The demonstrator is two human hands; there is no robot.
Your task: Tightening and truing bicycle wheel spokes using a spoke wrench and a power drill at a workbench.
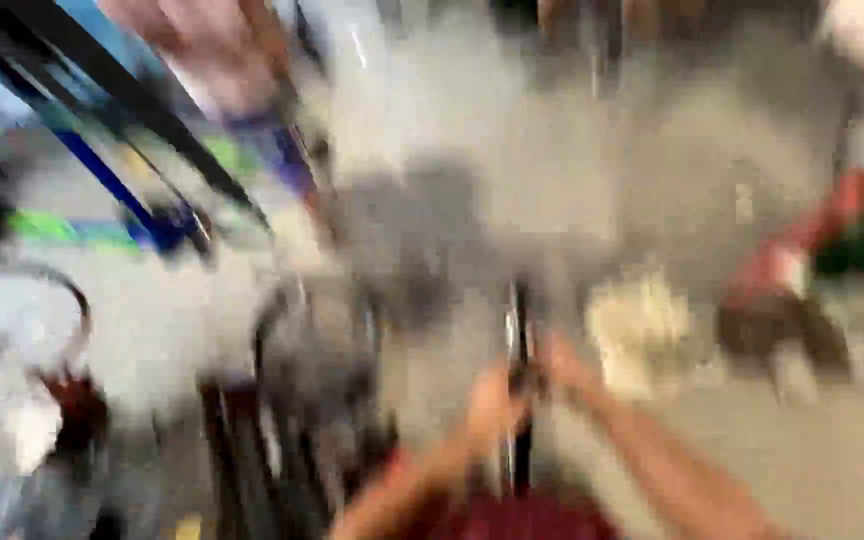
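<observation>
Both hands (527, 385) meet on a thin upright wheel (520, 330) (blurred), pale lump (640, 330) right.

A grey concrete floor (652, 130) fills the heavily blurred view. A pale crumpled rag-like lump (640, 325) lies on it, with a dark red-and-green object (802, 290) near it.

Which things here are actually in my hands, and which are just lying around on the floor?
In hand:
- thin dark upright part, perhaps a wheel rim seen edge-on; blur hides what it is
- left hand and right hand, both at that part

Lying about:
- pale crumpled rag on the grey floor
- red and dark object, too blurred to name
- blue and black frame tubes
</observation>
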